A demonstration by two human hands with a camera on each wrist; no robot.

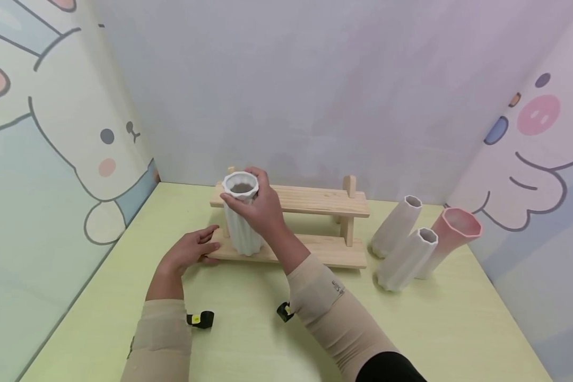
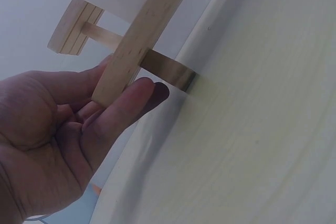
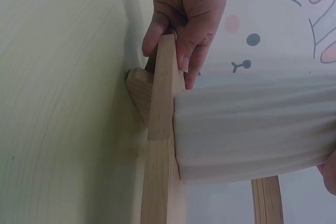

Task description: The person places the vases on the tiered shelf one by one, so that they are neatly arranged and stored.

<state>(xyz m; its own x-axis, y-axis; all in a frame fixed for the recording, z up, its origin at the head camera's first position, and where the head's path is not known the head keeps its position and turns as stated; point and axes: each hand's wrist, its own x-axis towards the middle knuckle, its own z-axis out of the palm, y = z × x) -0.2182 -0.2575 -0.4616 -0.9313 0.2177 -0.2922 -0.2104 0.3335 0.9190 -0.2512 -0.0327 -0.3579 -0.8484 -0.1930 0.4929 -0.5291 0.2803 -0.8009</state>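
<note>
From my end the place reads as a small, booth-like set-up: pale yellow-green bench, plain greyish backdrop, side panels printed with a cartoon rabbit at left, a pink-snouted figure at right. Home or studio, I can't tell.

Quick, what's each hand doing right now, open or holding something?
Left hand: gripping the left end of the lower wooden shelf.
Right hand: holding the white fluted vase near its rim.
</note>
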